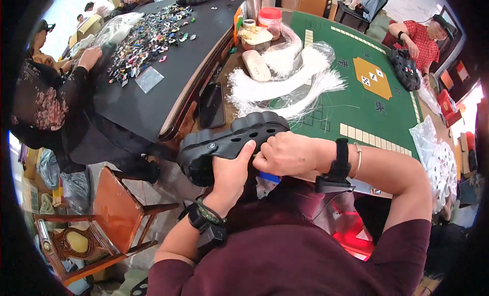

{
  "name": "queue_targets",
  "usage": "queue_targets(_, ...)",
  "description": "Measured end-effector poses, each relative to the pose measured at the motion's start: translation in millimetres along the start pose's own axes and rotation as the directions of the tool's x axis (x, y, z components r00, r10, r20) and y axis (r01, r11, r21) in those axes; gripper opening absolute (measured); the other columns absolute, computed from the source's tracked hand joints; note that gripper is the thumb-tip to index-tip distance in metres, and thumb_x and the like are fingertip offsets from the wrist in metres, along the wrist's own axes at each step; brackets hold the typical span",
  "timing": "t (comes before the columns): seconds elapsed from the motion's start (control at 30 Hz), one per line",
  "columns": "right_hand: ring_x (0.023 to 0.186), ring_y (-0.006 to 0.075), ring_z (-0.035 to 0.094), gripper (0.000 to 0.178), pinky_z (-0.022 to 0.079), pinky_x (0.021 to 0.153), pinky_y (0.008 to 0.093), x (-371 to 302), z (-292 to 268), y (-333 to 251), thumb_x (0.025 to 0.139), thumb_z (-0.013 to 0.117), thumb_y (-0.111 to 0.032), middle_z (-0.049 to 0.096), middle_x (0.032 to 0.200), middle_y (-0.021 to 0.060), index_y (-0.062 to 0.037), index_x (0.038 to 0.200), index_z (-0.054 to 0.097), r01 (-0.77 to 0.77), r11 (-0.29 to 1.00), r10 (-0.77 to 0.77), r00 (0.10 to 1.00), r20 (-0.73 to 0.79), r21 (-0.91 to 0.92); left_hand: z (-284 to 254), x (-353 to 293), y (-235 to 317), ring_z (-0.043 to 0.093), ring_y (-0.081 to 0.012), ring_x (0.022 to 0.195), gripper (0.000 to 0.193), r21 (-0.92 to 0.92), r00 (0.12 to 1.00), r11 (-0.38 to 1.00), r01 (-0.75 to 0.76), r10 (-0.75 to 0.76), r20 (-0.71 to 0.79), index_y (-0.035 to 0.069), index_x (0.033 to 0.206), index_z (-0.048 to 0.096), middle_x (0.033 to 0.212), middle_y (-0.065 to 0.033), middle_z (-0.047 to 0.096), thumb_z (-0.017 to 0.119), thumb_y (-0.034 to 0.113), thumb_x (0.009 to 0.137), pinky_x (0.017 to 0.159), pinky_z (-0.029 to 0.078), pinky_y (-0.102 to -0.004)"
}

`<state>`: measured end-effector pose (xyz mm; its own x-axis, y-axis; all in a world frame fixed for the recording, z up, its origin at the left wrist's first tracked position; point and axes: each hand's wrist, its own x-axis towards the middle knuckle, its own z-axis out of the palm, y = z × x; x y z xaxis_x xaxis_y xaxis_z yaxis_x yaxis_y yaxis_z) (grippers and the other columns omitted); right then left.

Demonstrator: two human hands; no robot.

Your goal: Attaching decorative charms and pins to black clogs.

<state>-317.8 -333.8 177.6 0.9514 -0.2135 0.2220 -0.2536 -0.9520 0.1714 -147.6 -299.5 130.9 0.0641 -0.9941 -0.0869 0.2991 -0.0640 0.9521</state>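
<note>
A black thick-soled clog [220, 146], with round vent holes along its upper, is tilted on its side in front of me. My left hand [229, 175] grips it from below, the thumb laid along the upper. My right hand [288, 154] is closed into a fist against the upper near the holes; its fingertips are turned away, so I cannot make out what they pinch. Just under the right hand shows a small blue object [269, 177], partly covered. Beyond the clog lie bundles of thin white strands [285, 92] in clear plastic.
A green mat [326, 113] with rows of pale tiles covers the table ahead. Near its left edge lie a dark phone [212, 106] and a red-lidded jar [270, 20]. Small colourful charms [145, 39] heap on the black table. A wooden chair [114, 209] stands left. Two people work nearby.
</note>
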Motion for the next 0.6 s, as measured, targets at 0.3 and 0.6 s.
queue_targets(0.3, 0.052, 0.0162, 0.057, 0.017, 0.045, 0.042, 0.0300, -3.3, 17.5, 7.8, 0.071, 0.060, -0.018, 0.050, 0.061, 0.0036, -0.0055, 0.079, 0.052, 0.042, 0.985, -0.064, 0.989, -0.133, -0.165, -14.0, 11.1, 15.8, 0.066, -0.0145, 0.086, 0.015, -0.302, 0.899, 0.847, 0.437, -0.423, 0.113, 0.001, 0.101, 0.067, 0.097, -0.0053, 0.069, 0.067, 0.007, 0.087, 0.076, 0.052, -0.0290)
queue_targets(0.6, 0.057, 0.0163, 0.057, 0.014, 0.046, 0.045, 0.0300, 1.9, 12.7, 9.9, 0.075, 0.058, -0.018, 0.049, 0.066, 0.0022, -0.0090, 0.084, 0.052, 0.011, 0.998, -0.019, 0.992, -0.126, -0.061, -27.2, 11.8, 22.2, 0.064, -0.0109, 0.079, 0.012, -0.344, 0.850, 0.778, 0.526, -0.479, 0.218, 0.003, 0.095, 0.069, 0.088, -0.0023, 0.067, 0.067, 0.014, 0.089, 0.069, 0.050, -0.0254)
